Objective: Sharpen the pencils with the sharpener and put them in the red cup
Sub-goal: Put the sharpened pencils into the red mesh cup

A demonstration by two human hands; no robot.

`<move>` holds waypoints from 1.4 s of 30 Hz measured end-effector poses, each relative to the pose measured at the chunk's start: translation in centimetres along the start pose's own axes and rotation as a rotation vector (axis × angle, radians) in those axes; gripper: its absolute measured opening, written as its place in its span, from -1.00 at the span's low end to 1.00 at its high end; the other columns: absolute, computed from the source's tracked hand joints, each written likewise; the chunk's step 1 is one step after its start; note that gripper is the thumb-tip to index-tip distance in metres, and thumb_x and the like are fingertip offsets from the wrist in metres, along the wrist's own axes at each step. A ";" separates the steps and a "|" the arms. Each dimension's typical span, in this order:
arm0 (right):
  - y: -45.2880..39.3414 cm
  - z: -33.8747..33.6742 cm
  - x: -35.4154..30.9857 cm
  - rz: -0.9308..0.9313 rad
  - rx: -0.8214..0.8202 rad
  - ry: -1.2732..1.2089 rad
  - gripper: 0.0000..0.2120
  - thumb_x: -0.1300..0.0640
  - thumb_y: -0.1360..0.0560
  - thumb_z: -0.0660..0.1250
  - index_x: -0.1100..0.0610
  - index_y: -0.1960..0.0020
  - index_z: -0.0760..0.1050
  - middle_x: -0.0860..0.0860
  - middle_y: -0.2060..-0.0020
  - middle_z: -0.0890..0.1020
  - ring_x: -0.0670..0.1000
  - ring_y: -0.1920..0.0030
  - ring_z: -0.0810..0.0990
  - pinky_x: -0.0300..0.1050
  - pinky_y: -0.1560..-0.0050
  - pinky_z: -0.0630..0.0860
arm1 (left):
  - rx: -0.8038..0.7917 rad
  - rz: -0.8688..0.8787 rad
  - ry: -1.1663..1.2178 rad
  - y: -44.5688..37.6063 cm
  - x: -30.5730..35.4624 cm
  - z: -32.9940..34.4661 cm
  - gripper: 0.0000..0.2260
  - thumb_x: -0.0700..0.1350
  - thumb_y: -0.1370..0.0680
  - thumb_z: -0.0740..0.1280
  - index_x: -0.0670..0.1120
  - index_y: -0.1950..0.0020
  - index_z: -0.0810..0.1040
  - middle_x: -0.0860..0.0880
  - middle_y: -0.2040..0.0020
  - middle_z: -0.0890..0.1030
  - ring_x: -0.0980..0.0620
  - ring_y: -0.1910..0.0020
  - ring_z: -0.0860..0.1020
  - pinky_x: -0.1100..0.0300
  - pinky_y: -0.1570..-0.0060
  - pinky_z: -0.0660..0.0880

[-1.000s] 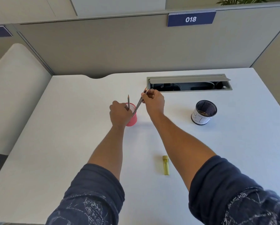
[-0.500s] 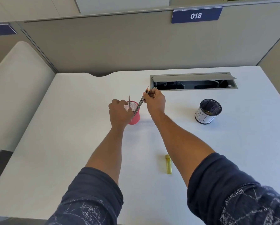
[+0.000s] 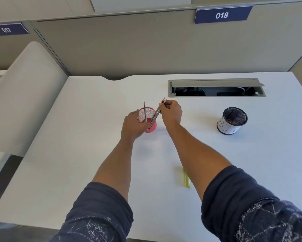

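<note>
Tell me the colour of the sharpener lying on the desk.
Translucent yellow; the sharpener shows in the head view, partly behind the right forearm.

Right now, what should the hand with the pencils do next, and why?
Probably lower them and let go. The right hand pinches a bunch of pencils, tips up, slanting into the red cup, which the left hand grips. One pencil already stands inside.
</note>
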State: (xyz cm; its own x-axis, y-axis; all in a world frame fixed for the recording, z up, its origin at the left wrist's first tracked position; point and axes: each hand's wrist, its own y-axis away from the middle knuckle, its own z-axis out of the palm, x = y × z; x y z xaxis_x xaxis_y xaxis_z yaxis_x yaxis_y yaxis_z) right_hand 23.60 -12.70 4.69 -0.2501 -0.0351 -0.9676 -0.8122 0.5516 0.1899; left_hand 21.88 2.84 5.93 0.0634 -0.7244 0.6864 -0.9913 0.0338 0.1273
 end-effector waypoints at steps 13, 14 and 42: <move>0.5 0.9 0.7 0.048 -0.067 0.145 -0.94 0.22 -0.42 0.47 0.18 0.12 0.64 0.05 0.22 0.72 0.10 0.16 0.73 0.03 0.05 0.69 | -0.045 -0.007 -0.050 -0.1 -0.4 -0.3 -0.36 0.18 -0.28 0.36 -0.03 -0.32 0.57 -0.01 -0.18 0.61 -0.06 -0.21 0.55 0.10 -0.14 0.51; 0.6 0.8 0.7 0.045 -0.072 0.152 -0.95 0.21 -0.42 0.48 0.16 0.14 0.64 0.04 0.23 0.72 0.10 0.16 0.74 0.02 0.06 0.69 | -0.039 0.008 -0.051 -0.2 -0.4 -0.4 -0.42 0.19 -0.27 0.36 -0.02 -0.23 0.60 0.00 -0.11 0.63 -0.06 -0.15 0.57 0.09 -0.10 0.53; 0.2 0.8 -0.3 -0.047 -0.162 0.239 -0.87 0.23 -0.45 0.54 0.16 0.00 0.73 0.02 0.12 0.74 -0.01 0.10 0.69 -0.25 0.06 0.61 | -0.070 -0.002 -0.184 -0.6 -0.4 -0.2 -0.50 0.18 -0.35 0.40 0.13 -0.28 0.51 0.00 -0.06 0.56 -0.11 -0.17 0.53 0.01 -0.10 0.42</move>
State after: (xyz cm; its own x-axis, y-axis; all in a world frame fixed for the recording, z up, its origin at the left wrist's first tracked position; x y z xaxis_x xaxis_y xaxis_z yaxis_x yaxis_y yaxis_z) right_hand 23.95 -11.89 4.83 -0.3118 -0.2629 -0.9131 -0.8946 0.4051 0.1888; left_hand 22.49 3.27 5.74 0.0372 -0.8379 0.5445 -0.9804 0.0749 0.1823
